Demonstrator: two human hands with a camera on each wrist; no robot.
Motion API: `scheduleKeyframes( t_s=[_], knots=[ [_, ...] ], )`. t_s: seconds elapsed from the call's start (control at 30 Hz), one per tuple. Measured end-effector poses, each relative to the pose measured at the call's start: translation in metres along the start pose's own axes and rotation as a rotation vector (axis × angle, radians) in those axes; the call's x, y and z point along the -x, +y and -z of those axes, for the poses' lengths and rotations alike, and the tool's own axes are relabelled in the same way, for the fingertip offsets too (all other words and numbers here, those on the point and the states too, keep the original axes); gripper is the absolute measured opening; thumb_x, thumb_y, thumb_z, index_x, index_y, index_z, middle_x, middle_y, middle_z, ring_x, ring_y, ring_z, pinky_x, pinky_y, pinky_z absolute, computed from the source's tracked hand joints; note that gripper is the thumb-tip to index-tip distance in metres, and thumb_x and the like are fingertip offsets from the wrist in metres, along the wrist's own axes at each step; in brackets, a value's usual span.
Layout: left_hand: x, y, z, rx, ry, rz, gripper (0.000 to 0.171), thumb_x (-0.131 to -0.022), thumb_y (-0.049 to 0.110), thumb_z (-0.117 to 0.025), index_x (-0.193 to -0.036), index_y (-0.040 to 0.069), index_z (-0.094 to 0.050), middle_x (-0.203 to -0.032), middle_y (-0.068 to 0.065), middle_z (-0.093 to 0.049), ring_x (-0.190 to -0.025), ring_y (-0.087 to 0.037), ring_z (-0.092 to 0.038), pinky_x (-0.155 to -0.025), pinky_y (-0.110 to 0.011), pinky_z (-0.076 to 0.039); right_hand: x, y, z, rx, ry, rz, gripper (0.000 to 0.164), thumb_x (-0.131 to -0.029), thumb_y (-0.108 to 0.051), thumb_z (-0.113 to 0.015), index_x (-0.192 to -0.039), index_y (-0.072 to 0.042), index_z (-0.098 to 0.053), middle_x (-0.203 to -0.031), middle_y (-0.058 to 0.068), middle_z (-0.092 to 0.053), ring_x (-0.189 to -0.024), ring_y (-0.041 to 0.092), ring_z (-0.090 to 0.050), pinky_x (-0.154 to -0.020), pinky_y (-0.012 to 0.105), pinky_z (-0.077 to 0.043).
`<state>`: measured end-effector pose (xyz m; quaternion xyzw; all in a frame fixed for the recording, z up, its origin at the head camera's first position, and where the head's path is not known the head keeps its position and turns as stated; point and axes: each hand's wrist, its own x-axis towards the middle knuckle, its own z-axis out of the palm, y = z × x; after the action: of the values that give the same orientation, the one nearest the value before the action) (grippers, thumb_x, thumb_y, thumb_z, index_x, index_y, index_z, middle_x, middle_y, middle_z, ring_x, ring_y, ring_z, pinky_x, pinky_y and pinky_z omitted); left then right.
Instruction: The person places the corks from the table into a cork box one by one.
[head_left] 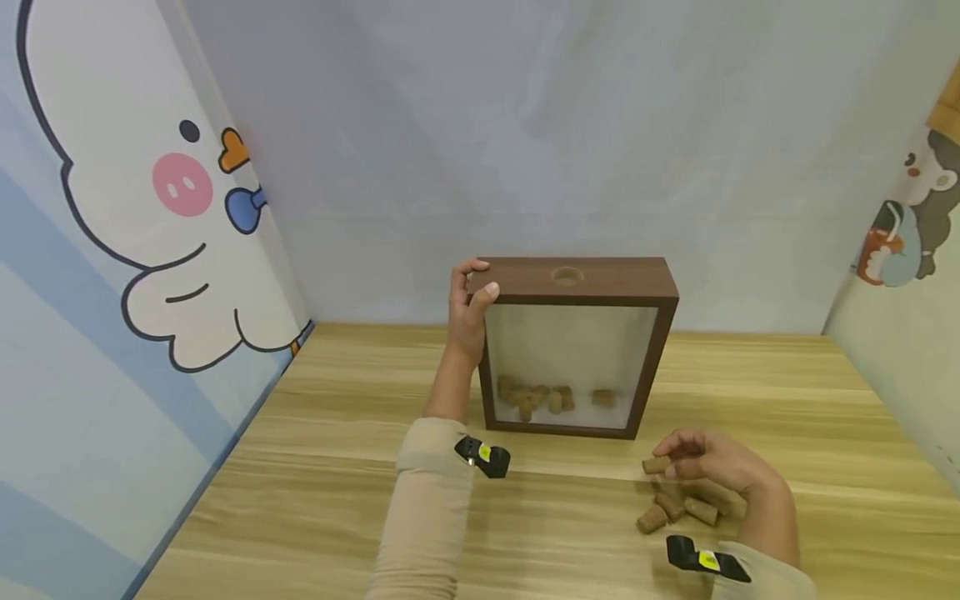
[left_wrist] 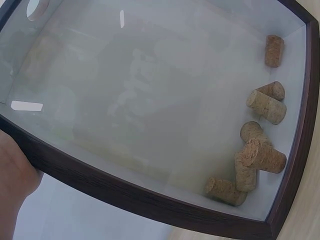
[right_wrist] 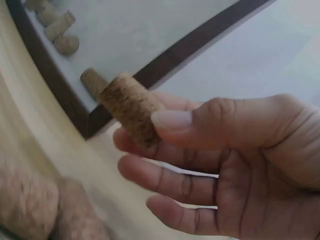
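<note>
A dark brown wooden shadow box (head_left: 577,287) with a clear front stands upright on the table, a round hole (head_left: 567,276) in its top. My left hand (head_left: 469,312) grips its top left corner, thumb on the front edge and fingers over the top. Inside, several corks (left_wrist: 267,106) lie along the bottom. With thumb and fingers my right hand (head_left: 716,461) pinches one cork (right_wrist: 131,110), held to the right of the box's lower corner. Beneath that hand several loose corks (head_left: 652,519) lie in a small heap on the table.
The wood-grain table (head_left: 315,500) reaches back to a pale cloth wall (head_left: 480,167). Side panels with cartoon prints stand at left (head_left: 112,208) and right (head_left: 911,275). Each sleeve carries a black wrist mount (head_left: 483,457).
</note>
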<state>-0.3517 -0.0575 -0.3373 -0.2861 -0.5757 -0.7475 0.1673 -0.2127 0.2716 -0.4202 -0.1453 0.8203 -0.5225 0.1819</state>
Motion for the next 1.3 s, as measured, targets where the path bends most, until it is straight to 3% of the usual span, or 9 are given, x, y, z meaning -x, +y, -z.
scheduleKeyframes(
  t_s=[0.17,0.3,0.6,0.8,0.9,1.03,1.2,1.3],
  knots=[
    [0.001,-0.001,-0.001,0.012,-0.007,0.001,0.05,-0.08,0.027,-0.048,-0.118,-0.003,-0.034,-0.14,-0.014,-0.021,-0.108,-0.021,-0.03,-0.086,-0.038,-0.028,0.0,-0.017,-0.002,-0.045,0.039,0.046,0.03,-0.084,-0.005,-0.064,-0.109,0.01,-0.056,-0.102,0.017,-0.061,-0.092,0.025,-0.058,-0.078,0.032,-0.048],
    [0.0,-0.001,0.001,-0.009,0.004,-0.002,0.05,-0.08,0.031,-0.05,-0.117,0.0,-0.035,-0.14,-0.012,-0.023,-0.118,-0.023,-0.026,-0.089,-0.04,-0.027,-0.004,-0.033,-0.007,-0.026,0.079,0.093,0.033,-0.086,-0.011,-0.064,-0.112,0.008,-0.057,-0.102,0.016,-0.062,-0.09,0.022,-0.06,-0.077,0.032,-0.048],
    [-0.001,0.003,0.0,-0.046,0.007,0.008,0.047,-0.081,0.034,-0.049,-0.115,0.003,-0.037,-0.139,-0.009,-0.023,-0.118,-0.024,-0.025,-0.088,-0.04,-0.027,-0.011,-0.074,-0.021,-0.041,0.298,0.259,0.034,-0.089,-0.013,-0.061,-0.116,0.008,-0.058,-0.106,0.012,-0.064,-0.092,0.019,-0.06,-0.08,0.027,-0.047],
    [0.002,0.003,0.0,-0.029,0.004,0.027,0.047,-0.081,0.029,-0.049,-0.116,0.001,-0.036,-0.141,-0.012,-0.021,-0.11,-0.022,-0.029,-0.087,-0.039,-0.027,-0.019,-0.098,-0.041,-0.208,0.441,0.431,0.023,-0.087,0.0,-0.061,-0.109,0.009,-0.058,-0.095,0.006,-0.063,-0.082,0.019,-0.062,-0.074,0.026,-0.05],
    [0.002,0.001,-0.001,-0.019,-0.003,0.014,0.049,-0.081,0.026,-0.048,-0.118,-0.002,-0.034,-0.142,-0.016,-0.02,-0.09,-0.02,-0.035,-0.084,-0.038,-0.028,-0.025,-0.11,-0.054,-0.325,0.532,0.492,0.02,-0.085,0.005,-0.061,-0.104,0.01,-0.058,-0.093,0.005,-0.062,-0.08,0.015,-0.06,-0.07,0.024,-0.049],
    [0.001,0.001,-0.003,-0.024,-0.01,0.006,0.05,-0.081,0.028,-0.048,-0.119,-0.002,-0.034,-0.141,-0.016,-0.021,-0.08,-0.019,-0.034,-0.083,-0.037,-0.028,-0.035,-0.131,-0.067,-0.431,0.631,0.553,0.023,-0.084,0.006,-0.061,-0.105,0.015,-0.057,-0.092,0.005,-0.063,-0.08,0.015,-0.058,-0.069,0.023,-0.048],
    [0.001,0.003,-0.003,-0.029,0.019,0.007,0.051,-0.081,0.033,-0.049,-0.117,0.0,-0.036,-0.139,-0.013,-0.024,-0.108,-0.021,-0.031,-0.087,-0.038,-0.027,-0.048,-0.158,-0.073,-0.461,0.658,0.613,0.027,-0.086,0.003,-0.06,-0.109,0.017,-0.055,-0.095,0.005,-0.063,-0.081,0.016,-0.057,-0.069,0.024,-0.048],
    [0.001,0.003,-0.003,-0.03,0.018,0.003,0.05,-0.081,0.034,-0.05,-0.116,0.001,-0.036,-0.139,-0.013,-0.023,-0.115,-0.025,-0.027,-0.089,-0.041,-0.026,-0.053,-0.172,-0.067,-0.458,0.66,0.676,0.027,-0.087,0.004,-0.058,-0.109,0.019,-0.054,-0.093,0.006,-0.064,-0.082,0.018,-0.058,-0.068,0.025,-0.047]
  ],
)
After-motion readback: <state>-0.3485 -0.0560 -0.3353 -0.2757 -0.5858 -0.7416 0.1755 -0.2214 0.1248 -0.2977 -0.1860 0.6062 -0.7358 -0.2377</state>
